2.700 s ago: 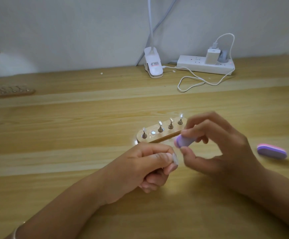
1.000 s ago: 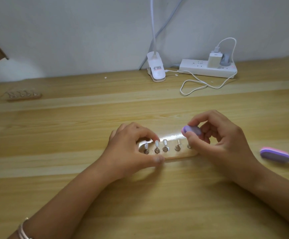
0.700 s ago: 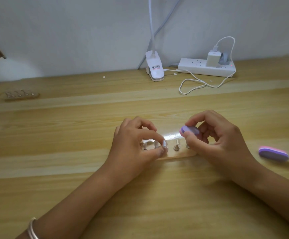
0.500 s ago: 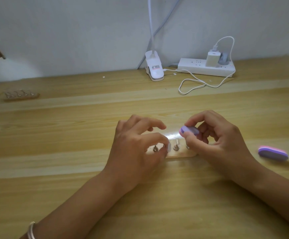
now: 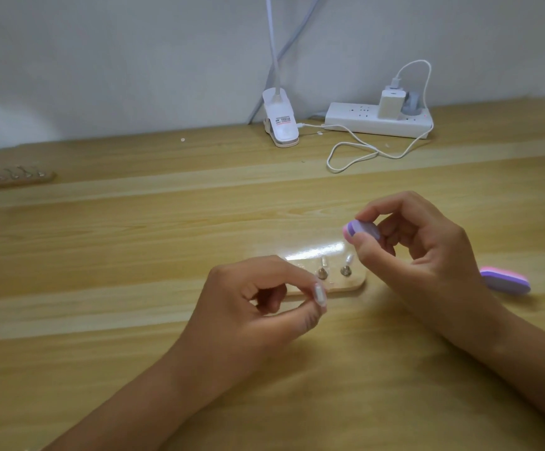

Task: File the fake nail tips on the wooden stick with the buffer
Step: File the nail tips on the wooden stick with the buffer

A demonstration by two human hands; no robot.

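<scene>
At the centre of the frame, the left hand is pinching 1 fake nail tip between thumb and forefinger. It is holding the tip lifted just in front of the wooden stick, apparently so that the tip is facing the other hand. Just right of centre, the right hand is gripping a small purple buffer between thumb and fingers, its rounded end pointing left toward the held tip but not touching it, so filing is probably about to begin. The stick is lying flat on the wooden table, partly hidden behind the left hand, with 2 more tips standing upright on metal pegs just below the buffer, so strokes will be needing to stay clear of them. A second buffer is lying at the right, near the right wrist. Along the upper edge, a power strip, its looped cable and a lamp clip are sitting well apart from the hands. Another peg holder is resting at the upper left, with bare wood showing between.
</scene>
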